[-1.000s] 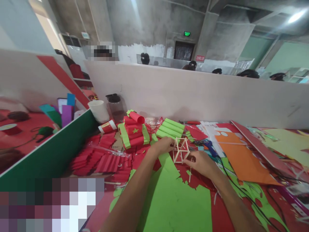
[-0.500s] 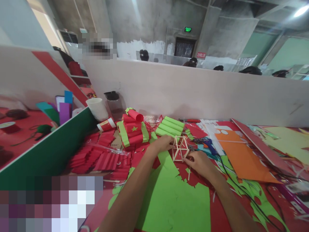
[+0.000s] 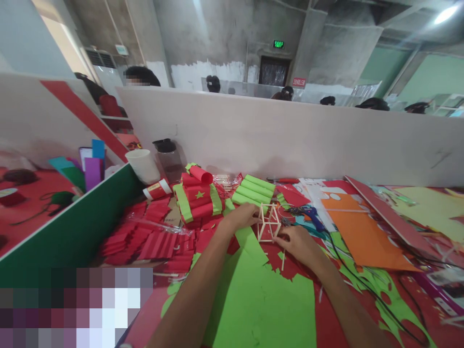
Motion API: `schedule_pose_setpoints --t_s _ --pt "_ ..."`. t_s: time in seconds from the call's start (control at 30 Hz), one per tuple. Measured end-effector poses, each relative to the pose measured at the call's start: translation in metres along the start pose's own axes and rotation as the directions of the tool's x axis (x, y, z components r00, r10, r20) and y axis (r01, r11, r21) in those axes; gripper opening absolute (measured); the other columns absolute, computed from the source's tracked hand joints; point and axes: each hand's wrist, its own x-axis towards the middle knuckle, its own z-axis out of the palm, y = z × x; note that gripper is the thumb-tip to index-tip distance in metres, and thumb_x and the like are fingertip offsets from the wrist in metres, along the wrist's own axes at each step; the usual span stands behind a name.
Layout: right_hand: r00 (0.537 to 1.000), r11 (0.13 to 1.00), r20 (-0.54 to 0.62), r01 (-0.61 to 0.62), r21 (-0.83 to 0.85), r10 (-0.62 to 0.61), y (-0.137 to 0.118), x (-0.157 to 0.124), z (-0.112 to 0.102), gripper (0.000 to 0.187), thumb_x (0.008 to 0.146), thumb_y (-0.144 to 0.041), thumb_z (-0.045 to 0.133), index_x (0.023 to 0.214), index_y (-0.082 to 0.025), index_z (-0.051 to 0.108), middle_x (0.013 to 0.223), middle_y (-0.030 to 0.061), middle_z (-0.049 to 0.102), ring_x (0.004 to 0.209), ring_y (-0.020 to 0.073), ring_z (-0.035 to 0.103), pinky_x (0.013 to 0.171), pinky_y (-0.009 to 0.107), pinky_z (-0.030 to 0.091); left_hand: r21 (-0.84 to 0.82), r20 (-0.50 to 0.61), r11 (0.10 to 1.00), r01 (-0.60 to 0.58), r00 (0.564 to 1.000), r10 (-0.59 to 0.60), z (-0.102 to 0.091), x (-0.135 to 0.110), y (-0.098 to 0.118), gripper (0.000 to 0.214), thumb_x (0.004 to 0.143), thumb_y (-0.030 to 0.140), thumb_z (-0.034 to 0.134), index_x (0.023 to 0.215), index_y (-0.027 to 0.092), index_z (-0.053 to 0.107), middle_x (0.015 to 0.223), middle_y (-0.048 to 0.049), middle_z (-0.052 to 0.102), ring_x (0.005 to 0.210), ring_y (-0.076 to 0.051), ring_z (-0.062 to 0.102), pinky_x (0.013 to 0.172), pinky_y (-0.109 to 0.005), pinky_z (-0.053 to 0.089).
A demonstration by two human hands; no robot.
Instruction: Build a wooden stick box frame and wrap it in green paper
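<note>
A small frame of thin wooden sticks (image 3: 268,222) stands on the cluttered table between my hands. My left hand (image 3: 242,215) pinches its left upright, fingers closed on the stick. My right hand (image 3: 297,242) grips the frame's lower right corner, fingers curled. A loose stick (image 3: 283,260) lies on the table just below my right hand. A large green paper sheet (image 3: 261,299) lies under my forearms.
Red paper rolls banded in green (image 3: 195,198), green rolls (image 3: 253,189) and folded red strips (image 3: 145,237) lie at left. A blue glue gun (image 3: 308,213) with black cord and orange sheet (image 3: 358,227) lie at right. A white cup (image 3: 144,165), bottle (image 3: 167,153) and green divider (image 3: 72,227) stand left.
The view has shifted slightly. My hands stay on the stick frame, which has edged a little left and up. The right hand has closed in on its lower corner.
</note>
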Motion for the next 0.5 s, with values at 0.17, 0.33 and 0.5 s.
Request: schedule_pose_setpoints --t_s 0.17,0.33,0.5 --pt "1.000 1.000 0.016 -0.008 0.028 0.007 0.0006 -0.0003 -0.0022 0.026 0.083 -0.040 0.054 0.079 -0.021 0.071 0.077 0.0072 0.073 0.069 0.0215 0.065 0.063 0.027 0.039 -0.002 0.002 1.000 0.000 1.000 0.001 -0.0006 -0.0005 0.0005 0.010 0.079 0.022 0.058 0.079 0.015 0.066 0.072 -0.0030 0.066 0.060 -0.013 0.054 0.054 -0.022 0.034" --pt "0.999 0.999 0.038 0.000 0.036 -0.001 -0.0007 -0.0021 -0.0057 0.024 0.083 -0.039 0.054 0.080 -0.023 0.071 0.074 0.0051 0.072 0.065 0.0203 0.064 0.060 0.027 0.037 -0.014 0.031 1.000 0.022 0.999 -0.022 -0.0029 -0.0013 0.0032 0.010 0.078 0.021 0.059 0.079 0.016 0.067 0.071 -0.0033 0.066 0.059 -0.013 0.055 0.053 -0.022 0.034" --pt "0.999 0.999 0.039 0.000 0.051 -0.002 -0.0013 -0.0043 -0.0063 0.025 0.084 -0.039 0.053 0.081 -0.022 0.072 0.072 0.0050 0.072 0.063 0.0189 0.062 0.058 0.026 0.035 -0.029 0.032 0.998 0.063 0.998 -0.062 -0.0037 -0.0018 0.0057 0.012 0.077 0.022 0.061 0.084 0.016 0.069 0.074 -0.0042 0.067 0.065 -0.015 0.058 0.058 -0.022 0.039"
